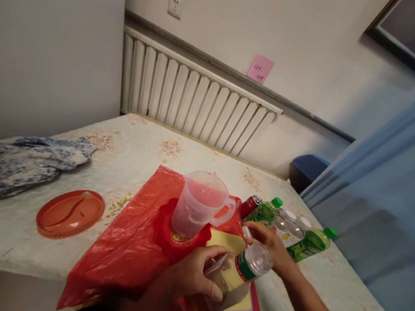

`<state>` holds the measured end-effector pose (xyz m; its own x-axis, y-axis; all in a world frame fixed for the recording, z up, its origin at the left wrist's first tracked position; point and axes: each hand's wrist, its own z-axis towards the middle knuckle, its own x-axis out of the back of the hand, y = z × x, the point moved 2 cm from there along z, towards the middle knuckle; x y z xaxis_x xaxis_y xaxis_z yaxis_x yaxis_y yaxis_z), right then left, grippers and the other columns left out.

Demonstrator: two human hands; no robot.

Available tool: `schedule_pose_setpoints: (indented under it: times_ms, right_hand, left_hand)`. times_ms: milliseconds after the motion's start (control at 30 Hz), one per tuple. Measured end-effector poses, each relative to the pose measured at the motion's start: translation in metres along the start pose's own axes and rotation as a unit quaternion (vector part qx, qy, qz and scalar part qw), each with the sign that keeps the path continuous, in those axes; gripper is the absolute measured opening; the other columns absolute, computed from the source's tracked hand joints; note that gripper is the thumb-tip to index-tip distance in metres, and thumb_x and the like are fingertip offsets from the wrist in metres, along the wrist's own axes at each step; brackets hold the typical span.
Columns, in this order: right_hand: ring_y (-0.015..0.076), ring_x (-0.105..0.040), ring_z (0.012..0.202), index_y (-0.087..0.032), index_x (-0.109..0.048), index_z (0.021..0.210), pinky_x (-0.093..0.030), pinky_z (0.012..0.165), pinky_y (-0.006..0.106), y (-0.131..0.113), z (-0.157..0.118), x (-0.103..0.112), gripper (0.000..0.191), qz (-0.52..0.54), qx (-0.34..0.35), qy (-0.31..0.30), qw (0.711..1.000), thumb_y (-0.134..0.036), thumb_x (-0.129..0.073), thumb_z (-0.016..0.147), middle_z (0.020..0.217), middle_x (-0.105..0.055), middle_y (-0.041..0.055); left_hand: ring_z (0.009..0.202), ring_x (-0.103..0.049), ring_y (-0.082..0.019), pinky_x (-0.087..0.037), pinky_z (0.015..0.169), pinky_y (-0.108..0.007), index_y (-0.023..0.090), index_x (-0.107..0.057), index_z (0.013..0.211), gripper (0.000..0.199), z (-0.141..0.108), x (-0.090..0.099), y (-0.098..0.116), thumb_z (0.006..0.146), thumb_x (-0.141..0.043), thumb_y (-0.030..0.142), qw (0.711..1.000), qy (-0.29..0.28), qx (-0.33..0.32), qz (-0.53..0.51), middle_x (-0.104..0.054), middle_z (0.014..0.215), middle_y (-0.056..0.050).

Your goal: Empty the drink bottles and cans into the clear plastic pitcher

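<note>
Bottle: the clear bottle (226, 279) with a green and red band lies tilted in the left hand (196, 275), low in the view; clock directions run from it, twelve being the top.
Left hand: partly closed round the bottle's side, thumb opposing fingers, probably to steady it.
Right hand: just beyond the bottle's clear end, this hand (271, 245) has its fingertips drawn in on a small white piece (247, 234), seemingly a fine pinch.
Jug: at eleven o'clock, the pink-tinted jug (194, 209) stands on a red scalloped plate (163, 229), handle toward two, perhaps for easy reach.
Red bag: spread flat from nine to eleven, the bag (127, 238) likely shields the cloth (137, 143).
Drinks: a red can (249, 206) and green bottle (267, 212) at one, clear bottles (291, 223) at two, another green bottle (311, 244) near three.
Orange dish: flat at ten (71, 214).
Unclear: the fingers hide much of the bottle; whether its clear end is neck or base, and what the white piece is, I cannot tell.
</note>
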<state>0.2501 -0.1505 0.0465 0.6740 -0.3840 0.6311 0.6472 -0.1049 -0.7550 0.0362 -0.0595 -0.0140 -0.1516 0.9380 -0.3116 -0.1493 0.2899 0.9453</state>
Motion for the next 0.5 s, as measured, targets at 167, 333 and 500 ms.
schedule_pose_setpoints:
  times_ms: [167, 333, 500]
  right_hand:
    - [0.0255, -0.059, 0.102, -0.03, -0.062, 0.117, -0.049, 0.086, 0.037, -0.056, -0.01, 0.045, 0.037, 0.08, -0.003, -0.059, 0.995, -0.041, -0.065, 0.082, 0.114, -0.064, 0.0061]
    - [0.0257, -0.057, 0.101, -0.031, -0.065, 0.115, -0.046, 0.088, 0.037, -0.099, -0.021, 0.045, 0.035, -0.033, 0.091, -0.137, 0.986, -0.048, -0.064, 0.084, 0.108, -0.063, 0.0066]
    - [0.0223, -0.057, 0.089, -0.032, -0.065, 0.114, -0.046, 0.078, 0.034, -0.108, -0.02, 0.042, 0.033, -0.088, 0.125, -0.131, 0.98, -0.049, -0.061, 0.086, 0.1, -0.064, 0.0051]
  left_hand:
    - [0.117, -0.053, -0.032, -0.044, 0.095, -0.04, 0.026, -0.053, 0.128, 0.075, 0.004, 0.004, -0.007, 0.055, -0.072, 0.023, 0.999, 0.028, -0.002, 0.019, -0.062, 0.123, -0.002]
    - [0.124, -0.049, -0.035, -0.041, 0.101, -0.044, 0.026, -0.055, 0.128, 0.076, 0.007, 0.008, -0.018, 0.054, -0.072, 0.024, 0.997, 0.058, 0.005, 0.053, -0.061, 0.127, -0.004]
    - [0.121, -0.052, -0.034, -0.042, 0.1, -0.045, 0.027, -0.051, 0.132, 0.077, 0.009, 0.007, -0.017, 0.058, -0.069, 0.024, 0.997, 0.046, -0.014, 0.056, -0.062, 0.126, -0.004]
